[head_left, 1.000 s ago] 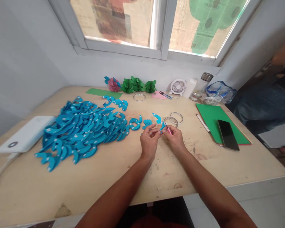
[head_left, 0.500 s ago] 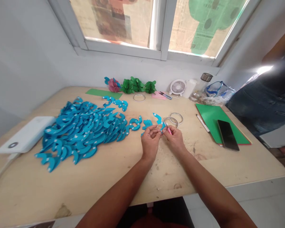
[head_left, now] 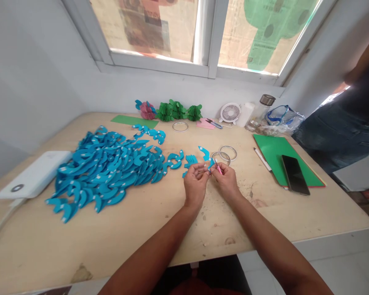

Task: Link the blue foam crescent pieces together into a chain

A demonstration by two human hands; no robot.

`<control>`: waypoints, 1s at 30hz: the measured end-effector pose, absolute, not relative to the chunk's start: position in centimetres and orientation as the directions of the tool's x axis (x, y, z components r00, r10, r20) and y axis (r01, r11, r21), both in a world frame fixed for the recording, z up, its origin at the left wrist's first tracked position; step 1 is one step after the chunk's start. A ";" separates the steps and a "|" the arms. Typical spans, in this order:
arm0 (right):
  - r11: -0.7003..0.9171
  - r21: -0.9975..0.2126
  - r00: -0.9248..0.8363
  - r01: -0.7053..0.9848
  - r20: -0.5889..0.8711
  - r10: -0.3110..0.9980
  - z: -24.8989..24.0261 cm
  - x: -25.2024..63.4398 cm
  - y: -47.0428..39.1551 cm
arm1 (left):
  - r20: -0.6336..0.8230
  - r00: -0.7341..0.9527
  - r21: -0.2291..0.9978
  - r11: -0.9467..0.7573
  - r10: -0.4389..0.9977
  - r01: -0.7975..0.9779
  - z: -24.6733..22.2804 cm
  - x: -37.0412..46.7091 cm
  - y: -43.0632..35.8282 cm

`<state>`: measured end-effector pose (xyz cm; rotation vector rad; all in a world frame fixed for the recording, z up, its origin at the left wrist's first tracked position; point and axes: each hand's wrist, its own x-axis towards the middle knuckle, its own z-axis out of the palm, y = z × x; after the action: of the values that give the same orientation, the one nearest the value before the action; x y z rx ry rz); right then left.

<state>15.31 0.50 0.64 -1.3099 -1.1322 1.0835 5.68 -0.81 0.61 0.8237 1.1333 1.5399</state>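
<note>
Over the middle of the table, my left hand [head_left: 196,180] is closed with thumb and fingertips pinched; what lies in the pinch is too small to tell. Touching or nearly touching it, my right hand [head_left: 226,180] grips a thin pink-handled tool [head_left: 219,169] with a dark tip, its exact kind unclear. A curved blue paper piece [head_left: 211,164] is at the right fingertips, partly hidden. Just beyond lies another blue paper piece [head_left: 204,152] with white squares on it. Two thin rings like narrow tape rolls [head_left: 228,153] overlap behind my right hand.
A big heap of blue paper pieces [head_left: 110,164] covers the left, beside a white power bank [head_left: 33,174]. Green paper pompoms [head_left: 177,110], a small fan [head_left: 230,113] and a bottle [head_left: 263,110] line the back. At right are a phone [head_left: 295,175] and a person [head_left: 335,114].
My hands stay almost in the same place, with only slight finger movement. The person at the right has shifted their arm and body a little.
</note>
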 end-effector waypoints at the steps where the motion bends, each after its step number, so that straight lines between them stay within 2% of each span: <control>1: -0.007 -0.999 0.146 0.047 0.000 0.989 0.6 15.3 0.5 | -0.038 -0.258 0.946 -0.049 0.965 -0.320 0.6 5.7 -0.8; 18: 0.019 -0.999 0.165 0.050 0.027 0.986 0.4 15.1 0.4 | -0.025 -0.286 0.938 -0.077 0.958 -0.338 0.6 6.0 -0.9; 30: 0.002 -0.990 0.169 0.139 0.025 0.985 0.6 15.2 0.2 | -0.039 -0.280 0.923 -0.073 0.959 -0.377 0.6 6.0 -0.8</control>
<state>15.22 0.19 0.63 -1.3754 -1.1863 1.0032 5.95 -0.81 0.55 0.7720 1.0953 1.5879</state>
